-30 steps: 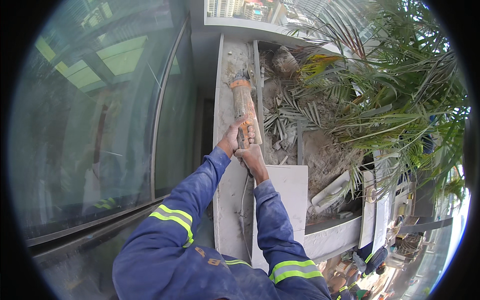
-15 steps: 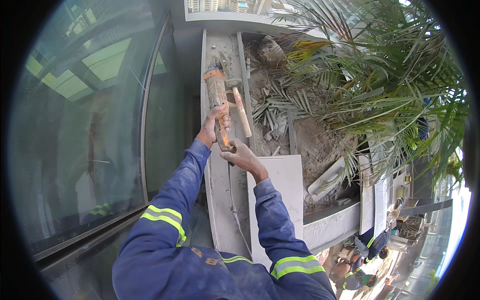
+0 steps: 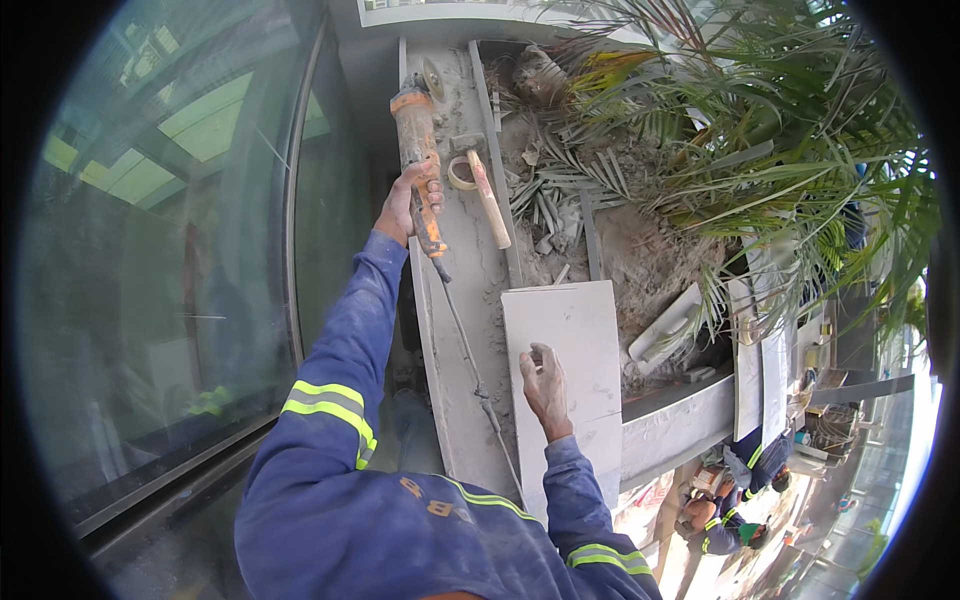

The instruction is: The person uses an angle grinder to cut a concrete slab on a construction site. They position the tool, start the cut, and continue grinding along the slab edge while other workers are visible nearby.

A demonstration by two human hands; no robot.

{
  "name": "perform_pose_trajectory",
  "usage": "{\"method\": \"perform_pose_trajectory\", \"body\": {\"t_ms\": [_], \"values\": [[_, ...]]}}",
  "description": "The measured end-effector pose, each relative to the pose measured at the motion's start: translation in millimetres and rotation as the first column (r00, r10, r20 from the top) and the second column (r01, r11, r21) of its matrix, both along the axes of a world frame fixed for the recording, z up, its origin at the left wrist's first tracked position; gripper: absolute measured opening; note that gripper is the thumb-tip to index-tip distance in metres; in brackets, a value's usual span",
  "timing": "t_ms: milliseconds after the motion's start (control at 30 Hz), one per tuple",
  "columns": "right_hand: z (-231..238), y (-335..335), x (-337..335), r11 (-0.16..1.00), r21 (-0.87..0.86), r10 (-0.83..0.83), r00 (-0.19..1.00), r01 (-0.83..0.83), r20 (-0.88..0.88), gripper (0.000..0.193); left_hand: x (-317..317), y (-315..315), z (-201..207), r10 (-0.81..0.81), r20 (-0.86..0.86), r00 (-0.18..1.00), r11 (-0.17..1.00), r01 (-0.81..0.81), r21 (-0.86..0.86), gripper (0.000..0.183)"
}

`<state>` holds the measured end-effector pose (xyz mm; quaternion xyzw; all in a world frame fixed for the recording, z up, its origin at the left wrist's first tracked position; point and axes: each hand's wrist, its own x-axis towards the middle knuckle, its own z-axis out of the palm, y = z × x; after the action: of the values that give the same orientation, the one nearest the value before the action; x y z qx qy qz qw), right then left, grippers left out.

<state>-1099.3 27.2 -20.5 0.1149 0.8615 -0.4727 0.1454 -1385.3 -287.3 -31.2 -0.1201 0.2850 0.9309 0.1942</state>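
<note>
An orange and grey angle grinder point(image 3: 414, 128), dusty all over, is gripped round its body by my left hand point(image 3: 410, 203). Its disc end points away from me above the concrete ledge point(image 3: 455, 330), and a dark cord point(image 3: 463, 345) trails from the handle back toward my body. My right hand point(image 3: 547, 390) holds nothing; its fingers are apart and slightly curled, over a pale flat slab point(image 3: 575, 320). Ahead of it on the ledge lies a hammer point(image 3: 488, 205) with a wooden handle, beside a roll of tape point(image 3: 461, 173).
Tall glass panels point(image 3: 200, 270) run along the left. To the right, a planter bed point(image 3: 650, 250) holds soil, rubble and cut fronds under overhanging palm leaves point(image 3: 780, 170). Other people in blue workwear point(image 3: 722, 525) are at the lower right, by boards and debris.
My right hand has let go of the grinder's rear end and moved right and nearer, over the slab. My left hand has carried the grinder slightly farther away and left.
</note>
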Motion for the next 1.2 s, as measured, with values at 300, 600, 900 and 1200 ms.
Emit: {"method": "perform_pose_trajectory", "body": {"t_ms": [300,600,900,1200], "values": [[5,-2,250,0.953,-0.256,-0.046,0.912,0.163,0.408,0.048,-29,19,23,-0.054,-0.057,0.997,0.995,0.058,0.078,0.034],[-10,97,394,0.973,0.082,-0.231,0.878,0.217,0.418,0.061,-70,3,-21,-0.32,-0.287,0.903,0.891,0.39,0.232,0.03],[-18,46,457,0.759,0.053,-0.646,0.739,0.649,0.193,0.055,-55,41,-3,-0.382,-0.259,0.887,0.913,0.405,0.04,0.04],[131,176,377,0.652,0.458,-0.62,0.772,0.605,-0.138,0.052,-3,41,3,-0.294,-0.187,0.937,0.939,0.32,0.123,0.044]]}}
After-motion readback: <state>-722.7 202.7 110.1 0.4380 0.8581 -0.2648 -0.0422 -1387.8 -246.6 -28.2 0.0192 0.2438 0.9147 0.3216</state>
